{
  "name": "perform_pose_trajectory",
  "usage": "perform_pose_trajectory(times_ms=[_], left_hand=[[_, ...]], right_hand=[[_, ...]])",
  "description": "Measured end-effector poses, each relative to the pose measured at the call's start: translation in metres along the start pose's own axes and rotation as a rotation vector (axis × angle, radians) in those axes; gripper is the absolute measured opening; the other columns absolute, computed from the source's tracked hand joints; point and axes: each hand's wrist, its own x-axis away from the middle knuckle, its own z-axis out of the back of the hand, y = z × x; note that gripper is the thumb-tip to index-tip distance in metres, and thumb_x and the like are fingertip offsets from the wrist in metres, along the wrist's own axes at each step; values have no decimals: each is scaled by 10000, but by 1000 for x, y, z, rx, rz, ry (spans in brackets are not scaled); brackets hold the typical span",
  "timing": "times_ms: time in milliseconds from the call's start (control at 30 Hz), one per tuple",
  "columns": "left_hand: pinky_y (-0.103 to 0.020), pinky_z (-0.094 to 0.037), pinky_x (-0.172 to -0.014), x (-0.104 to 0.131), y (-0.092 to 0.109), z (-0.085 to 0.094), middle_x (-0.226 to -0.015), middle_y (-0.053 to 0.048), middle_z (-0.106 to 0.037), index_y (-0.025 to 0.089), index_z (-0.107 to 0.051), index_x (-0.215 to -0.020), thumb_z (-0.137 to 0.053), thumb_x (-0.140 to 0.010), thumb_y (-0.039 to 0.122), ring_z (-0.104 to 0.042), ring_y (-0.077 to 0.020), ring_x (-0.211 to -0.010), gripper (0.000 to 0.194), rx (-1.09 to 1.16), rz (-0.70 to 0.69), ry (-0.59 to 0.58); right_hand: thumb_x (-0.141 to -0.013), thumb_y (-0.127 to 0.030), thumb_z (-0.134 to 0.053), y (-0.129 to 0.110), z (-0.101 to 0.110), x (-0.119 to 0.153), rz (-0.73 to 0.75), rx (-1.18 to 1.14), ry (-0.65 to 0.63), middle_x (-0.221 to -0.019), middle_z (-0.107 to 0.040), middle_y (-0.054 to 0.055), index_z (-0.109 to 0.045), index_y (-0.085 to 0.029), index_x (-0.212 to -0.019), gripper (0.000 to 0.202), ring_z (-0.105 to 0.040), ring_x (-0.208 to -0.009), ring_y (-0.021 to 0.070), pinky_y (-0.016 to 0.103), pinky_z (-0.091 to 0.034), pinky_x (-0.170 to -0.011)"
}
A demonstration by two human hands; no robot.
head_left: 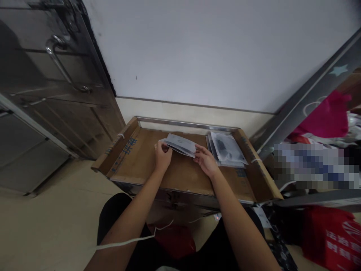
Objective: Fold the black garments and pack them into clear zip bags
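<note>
A flat grey-white packet (pixel 181 143) is held up above a cardboard-lined tray table (pixel 132 165). My left hand (pixel 163 155) is closed on its left end, fingers curled at the edge. At its right end my right hand (pixel 205 159) pinches the edge between thumb and fingers. The packet looks slightly parted along its near side. To the right of my right hand lies a stack of clear plastic sleeves (pixel 228 147) with dark contents, which I cannot make out.
Raised cardboard sides (pixel 258 165) border the table. A wall stands behind it, and a door with a metal handle (pixel 60 64) is at the left. A red bag (pixel 329 237) sits lower right. A white cord (pixel 126 244) crosses near my left forearm.
</note>
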Motion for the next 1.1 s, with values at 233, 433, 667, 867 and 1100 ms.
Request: perform_pose_trajectory(times_ms=[233, 433, 667, 867, 1100], left_hand=[[-285, -461, -744, -1, 0, -1, -851, -20, -532, 189, -591, -749, -721, -768, 206, -551, -149, -756, 133, -23, -16, -57], [-291, -434, -744, 2, 5, 1, -811, -15, -586, 195, -693, -877, -694, -799, 221, -545, -160, -740, 82, -85, -32, -131], [-274, -401, -681, 9, 9, -1, -631, 43, -512, 265, -706, -1256, -665, -791, 177, -472, -146, -586, 475, -133, 10, -308], [-335, -446, -730, 11, 12, -10, -662, -3, -575, 314, -555, -1440, -671, -812, 201, -578, -221, -626, 649, -498, -92, -390], [-432, -442, -861, -3, 12, -23, -714, -79, -638, 251, -685, -1227, -655, -843, 220, -666, -317, -796, 387, -614, -20, -395]], right_hand=[[-634, -204, -768, 1, -2, 2, 4, 51, -20, -829, -626, -21, -626, -286, -1190, 580, -598, -692, 140, 257, -506, -563], [-744, -211, -748, -3, -6, 7, -115, 54, -116, -831, -712, -10, -347, -348, -1508, 874, -733, -749, 200, 326, -596, -659], [-755, -192, -762, -2, -3, 2, -139, 42, -137, -851, -738, 8, -385, -312, -1470, 818, -762, -774, 219, 312, -611, -639], [-794, -235, -737, -1, -9, -14, -189, 69, -117, -851, -733, 26, -390, -301, -1443, 739, -758, -691, 228, 319, -606, -545], [-735, -191, -721, 17, -13, -26, -6, 223, 26, -679, -612, -39, -522, -194, -1285, 585, -649, -498, 165, 246, -505, -358]])
